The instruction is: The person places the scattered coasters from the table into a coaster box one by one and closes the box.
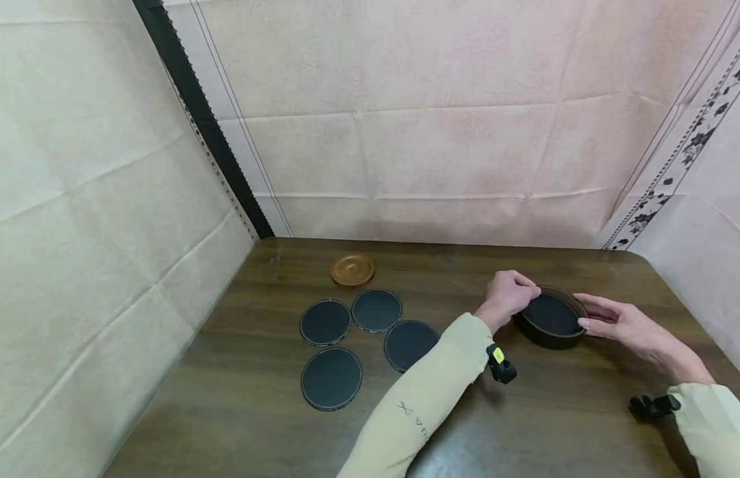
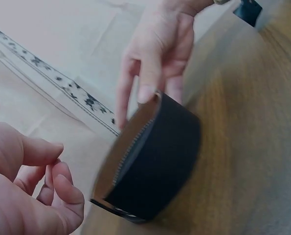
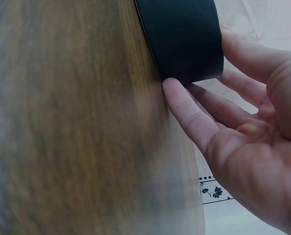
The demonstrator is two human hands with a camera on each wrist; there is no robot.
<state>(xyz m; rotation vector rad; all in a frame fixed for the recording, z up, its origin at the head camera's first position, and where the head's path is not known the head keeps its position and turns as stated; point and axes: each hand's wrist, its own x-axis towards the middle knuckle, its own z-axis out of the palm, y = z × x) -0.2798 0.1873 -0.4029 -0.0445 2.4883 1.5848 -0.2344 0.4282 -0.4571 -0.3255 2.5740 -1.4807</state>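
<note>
A round black coaster holder (image 1: 547, 335) with a brown inner wall stands on the table at the right. Inside it lies a dark coaster (image 1: 551, 313); its pale stitched edge shows in the left wrist view. My right hand (image 1: 623, 325) holds the holder from the right, thumb at the rim and fingers round the outer wall (image 3: 184, 41). At the holder's left rim is my left hand (image 1: 508, 297), palm turned inward. In the left wrist view its thumb and fingertips (image 2: 57, 152) come together beside the holder, with nothing visible between them.
Several dark round coasters (image 1: 330, 379) with stitched edges lie left of my left forearm, one partly behind the sleeve. Behind them sits a brown round disc (image 1: 353, 270) with a raised ring. Pale cloth (image 1: 405, 153) hangs round the wooden table's (image 1: 238, 398) back and sides.
</note>
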